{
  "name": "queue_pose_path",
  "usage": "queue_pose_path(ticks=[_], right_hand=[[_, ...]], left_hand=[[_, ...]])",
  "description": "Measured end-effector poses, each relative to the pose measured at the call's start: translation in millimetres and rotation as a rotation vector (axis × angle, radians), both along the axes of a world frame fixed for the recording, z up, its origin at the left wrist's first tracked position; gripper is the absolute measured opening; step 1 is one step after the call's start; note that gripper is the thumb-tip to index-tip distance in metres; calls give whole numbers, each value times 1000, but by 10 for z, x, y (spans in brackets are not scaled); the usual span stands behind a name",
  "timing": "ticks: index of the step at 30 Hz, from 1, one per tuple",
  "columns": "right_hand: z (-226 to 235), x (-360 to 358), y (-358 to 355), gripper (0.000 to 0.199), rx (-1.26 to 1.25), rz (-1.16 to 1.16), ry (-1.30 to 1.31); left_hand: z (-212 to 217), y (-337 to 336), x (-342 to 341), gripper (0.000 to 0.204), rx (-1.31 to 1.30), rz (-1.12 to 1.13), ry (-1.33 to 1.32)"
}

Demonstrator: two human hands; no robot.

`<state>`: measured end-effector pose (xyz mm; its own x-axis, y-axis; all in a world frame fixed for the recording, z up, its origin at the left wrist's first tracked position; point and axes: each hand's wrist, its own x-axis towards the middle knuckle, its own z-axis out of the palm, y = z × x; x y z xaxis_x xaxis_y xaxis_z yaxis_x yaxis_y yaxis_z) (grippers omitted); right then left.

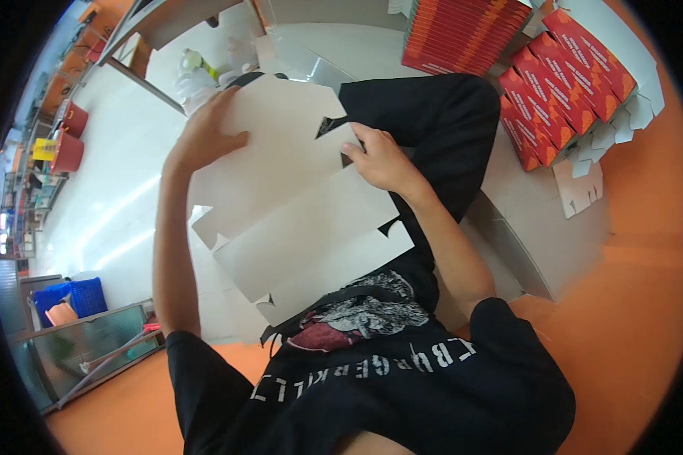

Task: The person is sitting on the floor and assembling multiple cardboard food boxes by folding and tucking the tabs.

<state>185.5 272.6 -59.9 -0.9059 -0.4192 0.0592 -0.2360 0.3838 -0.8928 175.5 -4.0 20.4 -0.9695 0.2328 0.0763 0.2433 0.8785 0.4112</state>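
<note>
A flat white carton blank (281, 182) with notched, slotted edges lies across my lap, over black trousers. A fold line crosses it, and its near part tilts toward my shirt. My left hand (209, 136) grips its far left edge, thumb on the white face, the other fingers mostly hidden past the edge. On the opposite side, my right hand (383, 158) pinches the right edge beside a cut-out, thumb toward the sheet and fingers curled.
Red cartons (558, 91) with white flaps stand at the right, by another red stack (463, 34). Plastic bottles (197, 72) are beyond my left hand. Farther left are red buckets (68, 152), blue baskets (87, 296) and a glass-sided cabinet (91, 349). A metal bar (144, 85) slants at upper left.
</note>
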Motion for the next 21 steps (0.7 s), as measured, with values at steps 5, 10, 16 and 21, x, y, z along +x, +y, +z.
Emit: queue_pose_path(ticks=[5,10,16,21], right_hand=[[58,134,-25,29,218,-60,141],[52,113,-33,32,149,-37,124],[-30,72,-33,47,155,-64,160],[0,94,-132,55,177,-81,163]], left_hand=[[-35,70,-14,75,-94,3,14],[-2,24,119,70,4,-55,155],[105,-286,1237,45,4,774,29],[-525,-127,1771,38,448,669,-48]])
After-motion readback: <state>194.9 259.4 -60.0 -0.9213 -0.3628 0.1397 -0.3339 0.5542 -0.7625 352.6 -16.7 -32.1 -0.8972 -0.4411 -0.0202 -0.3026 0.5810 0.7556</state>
